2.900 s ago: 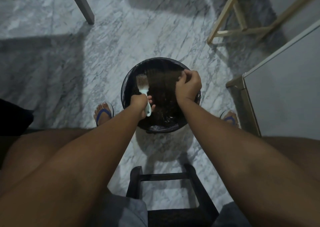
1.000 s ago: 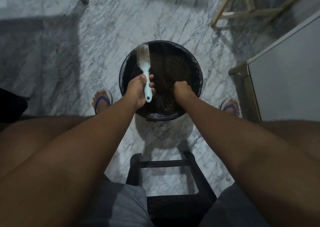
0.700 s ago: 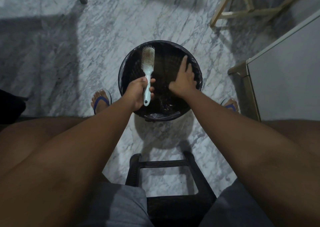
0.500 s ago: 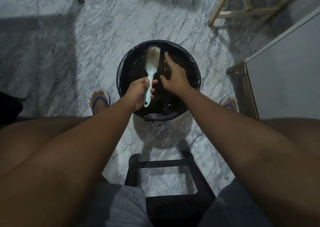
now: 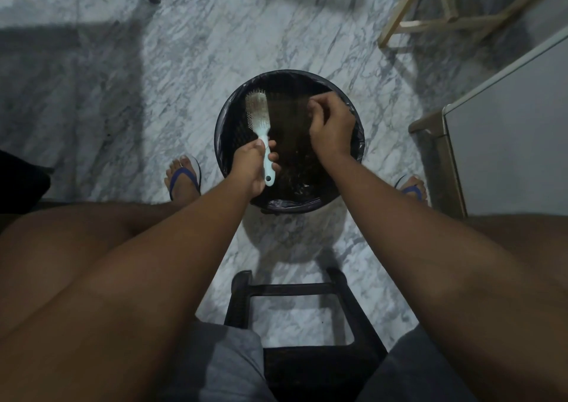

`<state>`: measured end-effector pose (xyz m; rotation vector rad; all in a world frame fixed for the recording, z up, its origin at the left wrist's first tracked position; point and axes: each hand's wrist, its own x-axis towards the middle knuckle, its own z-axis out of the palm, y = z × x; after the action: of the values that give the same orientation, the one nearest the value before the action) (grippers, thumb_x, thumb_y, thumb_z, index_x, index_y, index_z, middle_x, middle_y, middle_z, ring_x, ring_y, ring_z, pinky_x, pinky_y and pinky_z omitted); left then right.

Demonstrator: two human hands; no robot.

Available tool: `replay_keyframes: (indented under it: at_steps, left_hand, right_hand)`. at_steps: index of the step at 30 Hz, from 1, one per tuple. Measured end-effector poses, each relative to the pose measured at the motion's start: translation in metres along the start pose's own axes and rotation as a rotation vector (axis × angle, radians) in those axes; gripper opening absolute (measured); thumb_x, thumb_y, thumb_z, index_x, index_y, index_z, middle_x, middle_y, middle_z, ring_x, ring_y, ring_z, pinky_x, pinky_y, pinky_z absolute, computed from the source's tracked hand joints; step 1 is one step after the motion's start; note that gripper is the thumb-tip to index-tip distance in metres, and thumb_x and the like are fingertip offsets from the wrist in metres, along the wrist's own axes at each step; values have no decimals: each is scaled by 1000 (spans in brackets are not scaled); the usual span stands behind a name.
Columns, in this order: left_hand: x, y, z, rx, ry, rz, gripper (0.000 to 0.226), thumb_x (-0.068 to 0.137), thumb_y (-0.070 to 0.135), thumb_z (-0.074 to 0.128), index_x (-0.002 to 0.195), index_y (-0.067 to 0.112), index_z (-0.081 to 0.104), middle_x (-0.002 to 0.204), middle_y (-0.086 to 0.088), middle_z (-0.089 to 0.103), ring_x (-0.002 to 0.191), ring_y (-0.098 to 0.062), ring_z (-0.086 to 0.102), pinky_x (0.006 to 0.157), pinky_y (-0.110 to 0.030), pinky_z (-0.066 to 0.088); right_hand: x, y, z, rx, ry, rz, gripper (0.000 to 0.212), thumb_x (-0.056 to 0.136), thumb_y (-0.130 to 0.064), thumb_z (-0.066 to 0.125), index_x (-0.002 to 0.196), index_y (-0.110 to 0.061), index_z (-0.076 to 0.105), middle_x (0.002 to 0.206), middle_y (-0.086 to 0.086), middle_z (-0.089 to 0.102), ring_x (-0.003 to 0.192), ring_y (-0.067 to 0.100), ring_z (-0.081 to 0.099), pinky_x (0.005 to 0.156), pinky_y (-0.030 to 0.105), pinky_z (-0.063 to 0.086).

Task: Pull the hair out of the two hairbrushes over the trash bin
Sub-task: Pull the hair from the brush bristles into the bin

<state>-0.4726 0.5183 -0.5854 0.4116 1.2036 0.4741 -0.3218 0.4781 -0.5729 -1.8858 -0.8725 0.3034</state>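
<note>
over the black-lined trash bin point(image 5: 224, 143), the left hand point(image 5: 250, 169) is wrapped around the pale hairbrush point(image 5: 259, 125) handle, bristle head pointing away, while the right hand point(image 5: 332, 128) beside it pinches thin hair strands stretched from the bristles.

My black stool point(image 5: 304, 334) sits at six o'clock on the marble floor point(image 5: 190, 48); a wooden frame point(image 5: 430, 23) stands at one o'clock.
</note>
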Motion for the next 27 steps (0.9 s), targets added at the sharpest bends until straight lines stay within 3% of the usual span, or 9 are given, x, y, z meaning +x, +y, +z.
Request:
replay_keyframes:
  at_steps: [5, 8, 10, 13, 15, 18, 21, 24, 27]
  left_hand:
    - [5, 1, -5, -62, 51, -10, 26, 102, 15, 34, 108, 2, 55, 80, -4, 46, 55, -8, 44, 44, -22, 38]
    - [3, 1, -6, -28, 62, 1, 25, 100, 12, 35, 111, 2, 55, 82, -4, 47, 57, -9, 43, 45, -23, 38]
    - [0, 2, -5, 37, 45, 16, 25, 99, 10, 35, 108, 2, 58, 83, -4, 49, 58, -10, 44, 47, -24, 38]
    - [-5, 3, -4, 129, 15, 41, 24, 96, 7, 37, 101, 6, 60, 86, -6, 54, 58, -11, 44, 49, -27, 38]
    - [-7, 3, -6, 144, -4, 48, 24, 96, 6, 37, 100, 10, 61, 92, -5, 59, 58, -12, 44, 50, -28, 38]
    - [-8, 4, -9, 167, -30, 51, 23, 99, 9, 38, 101, 13, 61, 99, -4, 61, 58, -12, 45, 49, -25, 39]
    - [-9, 6, -9, 222, -81, 38, 23, 101, 14, 39, 104, 11, 61, 96, -5, 60, 57, -11, 45, 47, -24, 39]
    - [-11, 9, -6, 270, -116, 31, 24, 102, 15, 38, 107, 12, 62, 98, -4, 61, 57, -10, 45, 48, -25, 38]
    - [-12, 13, -3, 272, -133, 33, 25, 101, 15, 37, 104, 10, 61, 92, -5, 56, 57, -11, 44, 49, -26, 36]
  right_hand:
    - [5, 0, -6, 114, 290, 134, 13, 93, -7, 55, 91, -5, 68, 75, 1, 67, 68, 11, 63, 64, 21, 52]
    - [-1, 6, -10, 94, 275, 231, 13, 93, -7, 55, 92, -5, 68, 76, 0, 67, 69, 11, 63, 67, 23, 53]
    - [-6, 12, -11, -80, -7, 306, 15, 91, -6, 56, 94, -7, 71, 87, 6, 72, 83, 18, 68, 80, 26, 54]
    - [-16, 9, -12, -597, -742, 437, 30, 91, -12, 60, 118, 1, 65, 121, 18, 65, 115, 32, 61, 102, 32, 47]
    - [-18, 7, -9, -825, -965, 418, 51, 92, -19, 61, 135, 5, 49, 138, 23, 51, 130, 38, 48, 112, 41, 38]
    - [-19, 6, -6, -545, -747, 321, 87, 86, -16, 69, 153, -1, 15, 154, 23, 28, 140, 37, 36, 115, 38, 31]
    - [-14, 0, -3, -224, -524, 213, 88, 85, -15, 73, 155, -15, 20, 136, 11, 54, 121, 19, 55, 99, 22, 41]
    - [-6, -9, 3, -126, -455, 143, 63, 85, -13, 74, 143, -15, 48, 118, 7, 69, 105, 15, 66, 96, 20, 48]
    - [-5, -9, 5, -163, -407, 77, 20, 89, -12, 69, 108, -10, 75, 102, 6, 75, 95, 12, 68, 91, 20, 51]
